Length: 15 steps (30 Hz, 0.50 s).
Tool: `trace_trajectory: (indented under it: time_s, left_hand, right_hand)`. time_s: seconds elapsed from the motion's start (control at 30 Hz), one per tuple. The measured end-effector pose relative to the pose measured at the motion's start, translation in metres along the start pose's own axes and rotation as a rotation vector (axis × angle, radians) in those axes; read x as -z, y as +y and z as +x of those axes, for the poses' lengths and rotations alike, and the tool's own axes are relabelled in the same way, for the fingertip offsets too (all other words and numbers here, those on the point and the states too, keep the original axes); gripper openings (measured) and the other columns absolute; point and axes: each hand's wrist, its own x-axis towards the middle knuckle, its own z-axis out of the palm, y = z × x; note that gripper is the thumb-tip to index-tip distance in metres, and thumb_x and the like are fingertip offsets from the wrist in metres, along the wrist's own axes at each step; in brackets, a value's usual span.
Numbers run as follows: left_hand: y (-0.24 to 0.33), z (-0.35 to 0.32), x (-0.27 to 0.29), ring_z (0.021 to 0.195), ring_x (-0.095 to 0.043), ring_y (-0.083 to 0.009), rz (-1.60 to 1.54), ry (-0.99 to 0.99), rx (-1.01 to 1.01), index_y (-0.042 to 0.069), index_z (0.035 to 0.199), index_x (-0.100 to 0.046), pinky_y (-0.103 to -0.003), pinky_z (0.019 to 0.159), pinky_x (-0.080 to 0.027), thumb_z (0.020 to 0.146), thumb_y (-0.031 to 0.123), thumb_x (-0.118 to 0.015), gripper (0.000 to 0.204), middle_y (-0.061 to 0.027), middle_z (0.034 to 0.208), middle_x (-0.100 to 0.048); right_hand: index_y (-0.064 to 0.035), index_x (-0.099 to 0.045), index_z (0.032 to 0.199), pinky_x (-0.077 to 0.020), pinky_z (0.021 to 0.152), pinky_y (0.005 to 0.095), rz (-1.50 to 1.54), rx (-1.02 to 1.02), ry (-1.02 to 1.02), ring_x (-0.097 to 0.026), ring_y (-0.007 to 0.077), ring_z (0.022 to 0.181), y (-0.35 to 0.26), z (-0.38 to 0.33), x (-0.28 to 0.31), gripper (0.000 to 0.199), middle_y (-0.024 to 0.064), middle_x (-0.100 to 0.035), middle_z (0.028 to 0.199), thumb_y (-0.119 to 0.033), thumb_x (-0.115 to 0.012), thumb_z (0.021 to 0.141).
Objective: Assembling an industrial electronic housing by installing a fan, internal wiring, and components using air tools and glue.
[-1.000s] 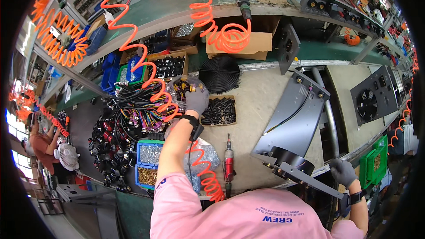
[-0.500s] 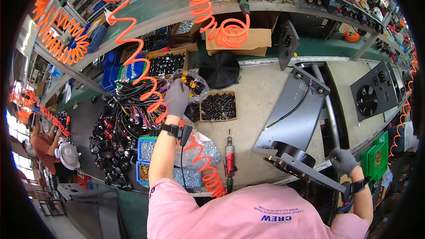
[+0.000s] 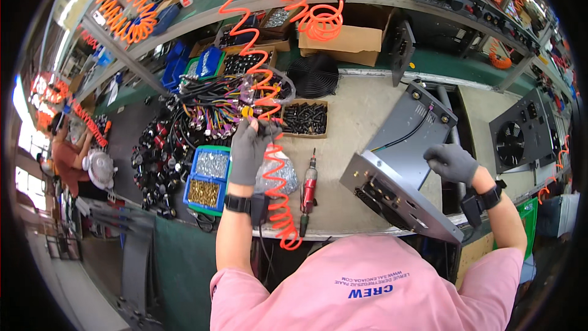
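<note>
My left hand (image 3: 248,153), in a grey glove, pinches a small yellow-topped part (image 3: 247,112) above the wire bundles; the rest of that part is hidden by the fingers. My right hand (image 3: 452,162), also gloved, has its fingers curled over the right side of a grey sheet-metal chassis (image 3: 401,147). Whether it holds anything cannot be seen. A black cable (image 3: 413,132) runs across the chassis. At the chassis's near end, a grey panel (image 3: 401,199) with fittings stands tilted. Close to my left hand lie wire harnesses (image 3: 211,107) with purple and dark leads.
A red power screwdriver (image 3: 309,190) lies between my arms. Blue bins hold brass screws (image 3: 203,192) and silver screws (image 3: 211,164). Beyond them sits a carton of black parts (image 3: 305,117). Orange coiled hoses (image 3: 282,208) hang over the bench. A black fan guard (image 3: 312,76) lies further back.
My left hand has come back from the bag of small parts with a yellow-topped piece. My right hand has risen over the chassis. The tilted panel has turned and shifted against the chassis.
</note>
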Motion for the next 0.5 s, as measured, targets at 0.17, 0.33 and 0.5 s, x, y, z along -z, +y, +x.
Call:
trace_trajectory:
  time_s: [0.17, 0.33, 0.5]
  left_hand:
    - [0.0, 0.006, -0.005, 0.08, -0.059, -0.0213, -0.022, 0.056, -0.013, 0.001, 0.092, -0.051, -0.045, 0.086, -0.045, 0.091, 0.018, -0.044, 0.018, -0.0089, 0.083, -0.058]
    - [0.011, 0.054, -0.015, 0.08, -0.06, -0.0243, 0.0, -0.02, -0.071, 0.001, 0.096, -0.048, -0.045, 0.083, -0.047, 0.09, 0.014, -0.045, 0.015, -0.0088, 0.085, -0.058]
    - [-0.008, 0.1, 0.03, 0.07, -0.062, -0.0219, 0.573, 0.242, -0.102, -0.001, 0.096, -0.046, -0.034, 0.066, -0.054, 0.085, 0.011, -0.05, 0.017, -0.0111, 0.083, -0.056]
  right_hand:
    - [-0.0046, -0.056, 0.087, -0.0467, 0.066, 0.0393, 0.006, 0.121, -0.042, -0.058, 0.0324, 0.074, -0.003, 0.002, -0.004, 0.015, 0.0147, -0.06, 0.077, -0.014, -0.054, 0.076]
    - [-0.0042, -0.057, 0.087, -0.0467, 0.065, 0.0386, 0.078, 0.077, -0.035, -0.059, 0.0323, 0.072, 0.006, -0.015, -0.01, 0.016, 0.015, -0.061, 0.077, -0.014, -0.053, 0.076]
    - [-0.0043, -0.058, 0.088, -0.0466, 0.064, 0.0364, 0.064, 0.047, 0.0, -0.059, 0.0303, 0.071, 0.003, -0.039, -0.015, 0.016, 0.0145, -0.061, 0.078, -0.015, -0.053, 0.076]
